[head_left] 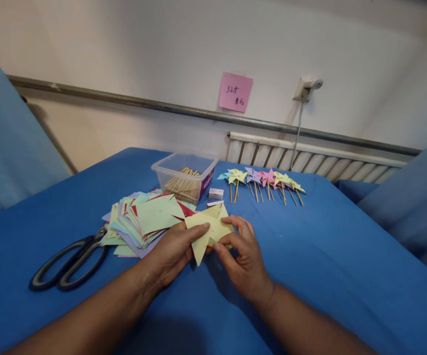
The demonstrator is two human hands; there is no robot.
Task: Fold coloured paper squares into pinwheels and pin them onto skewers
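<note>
Near scissors and paper stack, left grip and right grip pinch yellow paper.

- Pale yellow pinwheel paper, a single sheet cut inward into pointed flaps
- Flaps spread unevenly, one long tip pointing down toward the wearer
- Tilted, held up between left hand and right hand, not yet on a stick
</note>
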